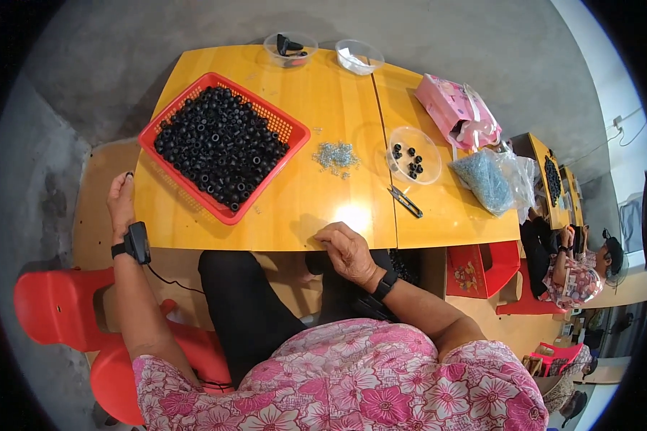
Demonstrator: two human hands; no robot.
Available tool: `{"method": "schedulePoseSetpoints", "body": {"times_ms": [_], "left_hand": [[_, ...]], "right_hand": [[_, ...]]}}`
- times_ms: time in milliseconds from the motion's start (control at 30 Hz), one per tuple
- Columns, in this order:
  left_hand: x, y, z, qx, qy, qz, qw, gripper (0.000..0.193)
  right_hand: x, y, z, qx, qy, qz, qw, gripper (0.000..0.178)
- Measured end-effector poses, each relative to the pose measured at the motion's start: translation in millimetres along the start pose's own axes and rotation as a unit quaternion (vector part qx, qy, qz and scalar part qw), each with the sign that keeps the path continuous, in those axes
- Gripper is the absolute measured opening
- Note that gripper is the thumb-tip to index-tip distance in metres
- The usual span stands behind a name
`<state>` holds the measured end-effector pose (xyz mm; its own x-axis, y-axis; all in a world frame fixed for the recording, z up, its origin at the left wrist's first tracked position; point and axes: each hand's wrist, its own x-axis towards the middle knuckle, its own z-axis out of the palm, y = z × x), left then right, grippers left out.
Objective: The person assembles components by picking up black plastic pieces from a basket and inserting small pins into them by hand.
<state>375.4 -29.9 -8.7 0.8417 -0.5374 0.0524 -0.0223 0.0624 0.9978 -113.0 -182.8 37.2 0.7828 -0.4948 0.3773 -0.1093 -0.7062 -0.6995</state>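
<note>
My left hand [121, 197] is closed at the table's left edge, beside the red basket. A small round black part [129, 174] shows at its fingertips. The red plastic basket [292, 134] holds a heap of small black ring-like parts [219, 140]. Over the table's front edge, my right hand [349, 251] is curled with its fingers together; whatever they may hold is hidden. A loose pile of small shiny silvery pieces [336, 156] lies on the yellow table [295, 223] beyond that hand. To its right rest black-handled thread snips [405, 202].
A clear round lid or dish [424, 172] holds several black parts. Two clear bowls [291, 62] stand at the far edge. On the right are a pink bag [456, 108] and a plastic bag of silvery pieces [485, 181]. Red stools [61, 305] stand left; other people sit far right.
</note>
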Motion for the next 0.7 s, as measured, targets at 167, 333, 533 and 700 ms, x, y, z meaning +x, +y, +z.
{"method": "schedulePoseSetpoints", "body": {"times_ms": [167, 333, 533, 700], "left_hand": [[1.5, 1.7, -1.6, -0.023, -0.001, -0.012, 1.0, 0.02], [6.3, -3.3, 0.7, -0.039, -0.004, -0.011, 0.999, 0.019], [3.4, 3.4, 11.7, -0.044, 0.003, -0.016, 0.999, 0.019], [6.8, 1.5, 8.2, -0.074, -0.037, -0.035, 0.996, 0.021]], "right_hand": [[0.6, -1.4, -1.3, -0.005, 0.006, 0.02, 1.0, 0.021], [3.0, -5.6, 1.2, -0.008, 0.014, 0.04, 0.999, 0.019], [6.2, -14.2, 2.9, -0.022, 0.026, 0.049, 0.998, 0.019], [4.1, -10.2, 6.7, -0.032, 0.04, 0.049, 0.997, 0.017]]}}
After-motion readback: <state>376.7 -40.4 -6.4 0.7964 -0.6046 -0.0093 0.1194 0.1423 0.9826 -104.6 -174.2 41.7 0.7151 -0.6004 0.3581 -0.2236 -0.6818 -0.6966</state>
